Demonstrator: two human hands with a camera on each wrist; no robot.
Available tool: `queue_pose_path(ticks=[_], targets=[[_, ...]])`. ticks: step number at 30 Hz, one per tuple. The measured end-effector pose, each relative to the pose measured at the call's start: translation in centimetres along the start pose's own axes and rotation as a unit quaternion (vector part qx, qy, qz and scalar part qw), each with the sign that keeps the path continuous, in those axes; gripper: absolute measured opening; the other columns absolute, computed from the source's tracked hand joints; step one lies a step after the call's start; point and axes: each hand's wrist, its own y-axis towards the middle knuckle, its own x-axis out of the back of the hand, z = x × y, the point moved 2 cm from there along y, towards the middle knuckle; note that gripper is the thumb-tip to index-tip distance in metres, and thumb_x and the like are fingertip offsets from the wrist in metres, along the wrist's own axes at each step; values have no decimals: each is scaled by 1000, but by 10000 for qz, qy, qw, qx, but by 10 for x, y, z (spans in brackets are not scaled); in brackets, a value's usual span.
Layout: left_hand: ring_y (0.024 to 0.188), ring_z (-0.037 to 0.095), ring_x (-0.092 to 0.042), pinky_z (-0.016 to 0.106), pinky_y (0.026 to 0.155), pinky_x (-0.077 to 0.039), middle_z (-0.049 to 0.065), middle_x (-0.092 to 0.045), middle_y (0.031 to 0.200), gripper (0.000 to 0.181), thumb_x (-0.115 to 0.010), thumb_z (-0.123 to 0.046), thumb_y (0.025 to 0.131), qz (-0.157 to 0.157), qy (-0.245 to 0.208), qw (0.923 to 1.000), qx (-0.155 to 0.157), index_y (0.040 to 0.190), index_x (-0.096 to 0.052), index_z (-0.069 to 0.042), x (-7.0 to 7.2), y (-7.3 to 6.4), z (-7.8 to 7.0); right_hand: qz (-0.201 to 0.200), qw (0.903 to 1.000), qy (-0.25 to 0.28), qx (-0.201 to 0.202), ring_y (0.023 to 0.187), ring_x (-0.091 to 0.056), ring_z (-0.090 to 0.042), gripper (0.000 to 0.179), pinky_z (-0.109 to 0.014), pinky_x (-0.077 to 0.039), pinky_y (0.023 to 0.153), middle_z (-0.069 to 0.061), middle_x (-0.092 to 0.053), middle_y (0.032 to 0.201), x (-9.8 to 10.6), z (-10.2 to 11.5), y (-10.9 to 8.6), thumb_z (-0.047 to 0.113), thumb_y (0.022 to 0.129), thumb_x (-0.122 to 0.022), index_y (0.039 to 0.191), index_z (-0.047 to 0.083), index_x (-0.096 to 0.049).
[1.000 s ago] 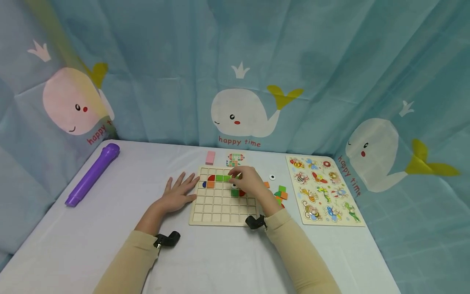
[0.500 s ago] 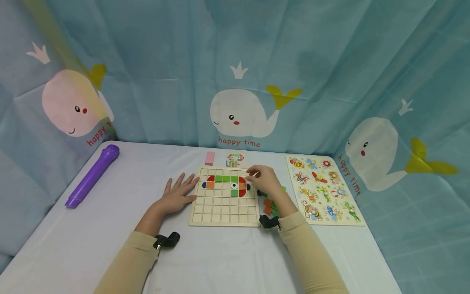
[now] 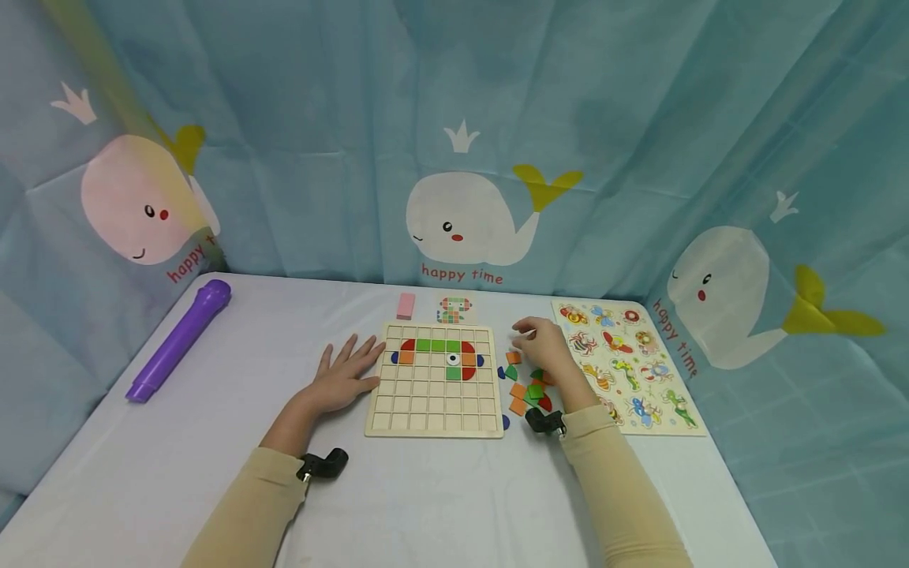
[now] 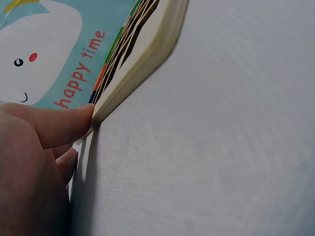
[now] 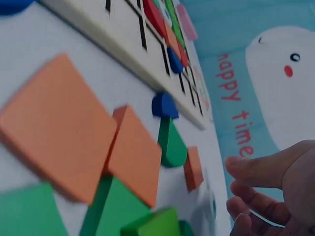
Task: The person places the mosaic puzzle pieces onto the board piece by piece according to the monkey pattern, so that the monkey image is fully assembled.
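Note:
A wooden grid board (image 3: 419, 406) lies on the table, with red, green, orange and blue pieces and one eye disc (image 3: 453, 359) set in its upper rows. My left hand (image 3: 341, 383) lies flat with fingers spread beside the board, its thumb (image 4: 69, 128) touching the left edge. To the right of the board, my right hand (image 3: 545, 347) hovers over the far end of the loose pieces, thumb apart from loosely bent fingers, nothing held. Below it, the right wrist view shows an orange tile (image 5: 193, 168), a green piece (image 5: 172, 145) and part of a white disc (image 5: 210, 206).
More loose tiles, including a light green square (image 3: 535, 391), lie by the board's right side. A picture card (image 3: 454, 309) and a pink block (image 3: 405, 305) are behind it. An insect puzzle board (image 3: 639, 379) lies right, a purple microphone-shaped object (image 3: 181, 339) left.
My right hand has moved rightward from over the board's upper rows to the loose pieces, uncovering the set pieces at the right. My left hand stays in place.

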Motion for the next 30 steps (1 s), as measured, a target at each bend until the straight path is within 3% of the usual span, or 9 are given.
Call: queue_pose_path(ticks=[5, 12, 16, 20, 30], targets=[[157, 38, 5, 63, 119, 17, 8, -15, 170, 69, -57, -35, 101, 3, -44, 10000, 6, 161, -27, -19, 1, -2, 0, 25, 9992, -106, -397, 109, -63, -30, 31, -44, -55, 91, -14, -68, 126, 2, -11, 3, 15, 95, -70, 125, 8, -69], [157, 37, 6, 63, 119, 18, 8, -16, 170, 68, -56, -34, 101, 49, -140, 9999, 3, 161, -27, -19, 3, -3, -2, 279, 9968, -435, -604, 103, -59, -29, 20, -44, -52, 93, -14, -67, 116, -1, -12, 9, 14, 97, -68, 116, 8, -71], [157, 37, 6, 63, 119, 17, 8, -15, 170, 68, -56, -34, 102, 67, -116, 9999, 3, 161, -26, -20, 3, -3, -2, 289, 9970, -522, -498, 92, -57, -27, 13, -39, -52, 82, -12, -67, 103, -1, -8, 11, 16, 95, -71, 104, 8, -71], [157, 37, 6, 62, 120, 17, 8, -15, 170, 68, -57, -34, 102, 33, -157, 9999, 22, 161, -27, -19, 4, -3, -2, 256, 9984, -428, -273, 80, -56, -23, 17, -33, -48, 69, -8, -65, 90, -3, -1, 9, 24, 92, -75, 97, 9, -68], [157, 36, 6, 62, 120, 18, 7, -15, 170, 68, -56, -35, 102, 75, -117, 9999, -8, 161, -26, -21, 3, -4, -2, 338, 9985, 29, 424, 60, -56, -20, 26, -31, -46, 54, -5, -62, 77, -25, 29, -2, 34, 90, -78, 85, 13, -63]])
